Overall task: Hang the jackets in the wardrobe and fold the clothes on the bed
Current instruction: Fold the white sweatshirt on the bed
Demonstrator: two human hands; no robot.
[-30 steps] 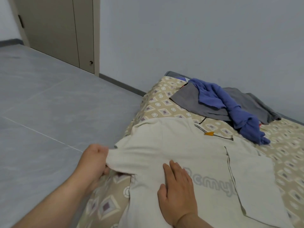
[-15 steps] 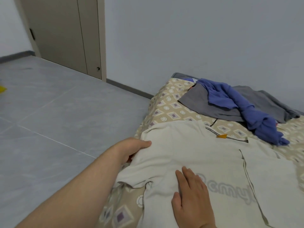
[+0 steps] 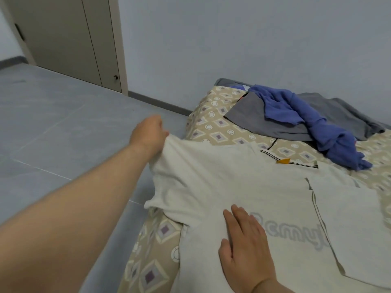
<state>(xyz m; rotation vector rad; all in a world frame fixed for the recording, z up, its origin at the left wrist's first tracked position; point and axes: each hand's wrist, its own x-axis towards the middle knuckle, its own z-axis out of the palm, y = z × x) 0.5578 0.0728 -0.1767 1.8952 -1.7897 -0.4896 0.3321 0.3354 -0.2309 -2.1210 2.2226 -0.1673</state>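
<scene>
L hand [image 3: 148,136], mid-left, grips cream T-shirt [image 3: 222,176] shoulder; R hand [image 3: 245,250] flat, fingers straight, pins it. Hard tug could skew fold.

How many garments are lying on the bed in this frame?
3. A cream T-shirt spread out nearest the camera; a grey garment at the far end; a blue garment draped over the grey one. More may be hidden under that pile.

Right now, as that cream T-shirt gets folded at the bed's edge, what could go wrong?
The left hand grips the cream T-shirt at the edge of the beige patterned bed; if it slips, that side could slide toward the floor. The right hand presses only the near part, so the fold may land crooked.
</scene>
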